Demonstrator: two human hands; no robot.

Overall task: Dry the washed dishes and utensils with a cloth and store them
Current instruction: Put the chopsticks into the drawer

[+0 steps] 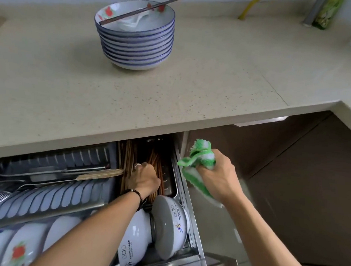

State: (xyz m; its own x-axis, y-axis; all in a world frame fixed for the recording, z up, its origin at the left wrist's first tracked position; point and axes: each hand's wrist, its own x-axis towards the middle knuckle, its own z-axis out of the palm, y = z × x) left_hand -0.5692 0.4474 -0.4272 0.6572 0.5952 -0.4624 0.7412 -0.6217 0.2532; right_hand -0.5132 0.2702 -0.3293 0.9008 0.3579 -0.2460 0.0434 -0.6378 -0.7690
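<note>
In the lower middle of the frame the left hand (145, 177) reaches into the pulled-out drawer (192, 233) and lies on the bundle of stored chopsticks (156, 167) in the tray at the drawer's right side. Its fingers are bent down over the sticks, but it cannot be told whether it pinches any of them. The right hand (219, 175) hangs just right of the drawer, outside it, with its fingers closed round a green and white cloth (197, 161).

What is left to dry stands in the upper middle of the frame, on the countertop (195, 76): a stack of bowls (135, 38) with blue rims, about nine of them as far as the rims can be counted. Across the top bowl lies one pair of dark chopsticks (141, 10), with the long axis running from lower left to upper right. Something white, perhaps a spoon (134, 21), lies inside the top bowl.

The stack is above both hands and well apart from them, up over the counter edge. It is slightly left of the left hand, so this hand seems nearer, while the right one already has the cloth. In the drawer two bowls (170, 221) with printed rings stand on edge at the front right.
</note>
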